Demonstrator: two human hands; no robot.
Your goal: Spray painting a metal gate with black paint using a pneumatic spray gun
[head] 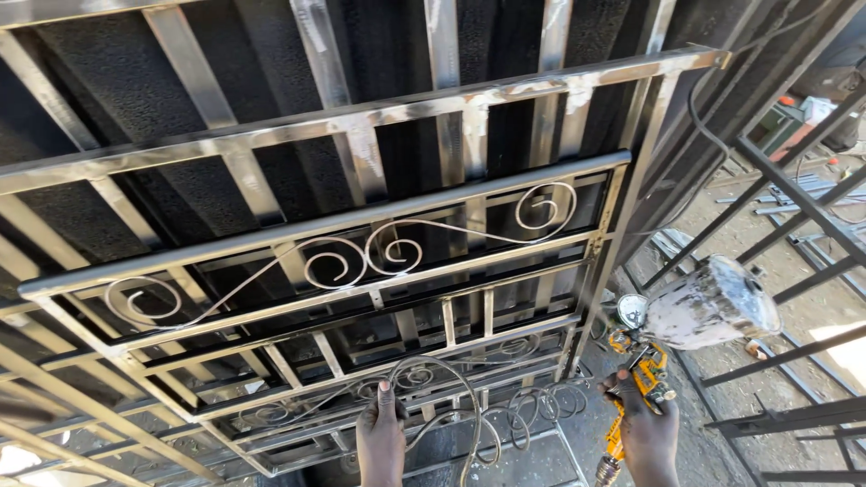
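My right hand [647,433] grips the handle of a yellow spray gun [642,374] with a paint-spattered metal cup [711,304] on top and a small round gauge [631,310]. Its nozzle points at the right side of a steel window grille [343,221] with scroll ornaments. My left hand [382,440] rests on a scrolled bar at the bottom of the lower grille frames, thumb up. Several such frames lean stacked against dark metal sheets.
Black-painted frames [794,216] lean at the right over sandy ground. Loose metal pieces and a red-and-green object [783,122] lie at the far right. A dark hose [699,126] hangs down along the grille's right edge.
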